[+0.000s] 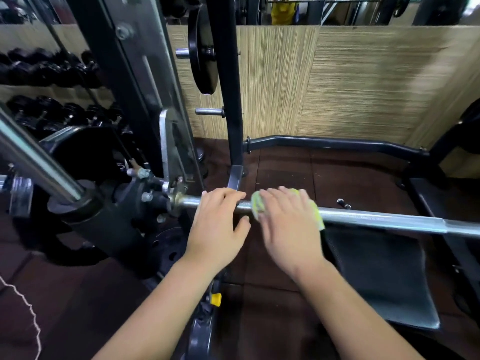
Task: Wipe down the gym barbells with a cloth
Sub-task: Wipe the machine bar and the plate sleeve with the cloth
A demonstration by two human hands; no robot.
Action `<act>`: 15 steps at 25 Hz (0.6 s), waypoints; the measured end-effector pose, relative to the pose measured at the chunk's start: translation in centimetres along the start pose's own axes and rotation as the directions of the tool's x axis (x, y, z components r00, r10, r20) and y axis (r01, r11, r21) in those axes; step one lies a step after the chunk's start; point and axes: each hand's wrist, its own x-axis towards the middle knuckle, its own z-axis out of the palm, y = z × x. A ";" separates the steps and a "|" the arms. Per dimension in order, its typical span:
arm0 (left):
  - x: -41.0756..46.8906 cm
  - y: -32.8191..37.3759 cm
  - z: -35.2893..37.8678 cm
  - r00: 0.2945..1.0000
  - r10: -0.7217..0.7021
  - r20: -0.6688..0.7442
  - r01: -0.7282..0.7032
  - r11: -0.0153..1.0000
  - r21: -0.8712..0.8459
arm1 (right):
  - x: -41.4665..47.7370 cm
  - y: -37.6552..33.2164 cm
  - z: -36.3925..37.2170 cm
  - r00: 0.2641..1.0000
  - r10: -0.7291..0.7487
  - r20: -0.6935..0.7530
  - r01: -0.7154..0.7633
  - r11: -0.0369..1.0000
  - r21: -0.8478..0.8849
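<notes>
1. Chrome barbell point(376, 219) lies horizontally above the bench pad point(376, 276).
2. My right hand point(288, 229) clasps the yellow-green cloth point(318, 213) round its shaft; my left hand point(218, 224) grips bare bar just beside.
3. I judge wiping under way; the long right stretch is left.

Right of the right hand point(288, 229) and its cloth point(319, 215) the barbell point(376, 219) runs bare to the picture's edge, with open air above it and behind it over the dark floor point(285, 172); under that stretch the bench pad point(384, 276) lies near; to the left the left hand point(218, 224) grips the bar, and just beyond it the black carriage point(104, 216) and the slanted chrome guide rod point(33, 157) close the way; a black upright post point(228, 100) stands just behind the bar at the left hand; a rear crossbar point(337, 144) runs low by the wall, well apart.
</notes>
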 end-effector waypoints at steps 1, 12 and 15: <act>0.0 -0.8 -0.4 1.000 -0.006 0.003 0.006 1.000 0.000 | 0.7 -1.9 0.7 0.999 -0.032 0.019 0.032 1.000 0.001; 0.3 -5.1 -3.0 0.998 0.032 0.054 -0.029 0.998 -0.048 | -4.0 6.6 -1.6 0.982 0.186 -0.040 -0.188 0.980 -0.066; -0.2 -5.8 -3.6 0.997 0.005 0.071 -0.001 0.998 -0.063 | -1.1 -0.5 0.4 0.992 0.125 -0.032 -0.126 0.990 -0.066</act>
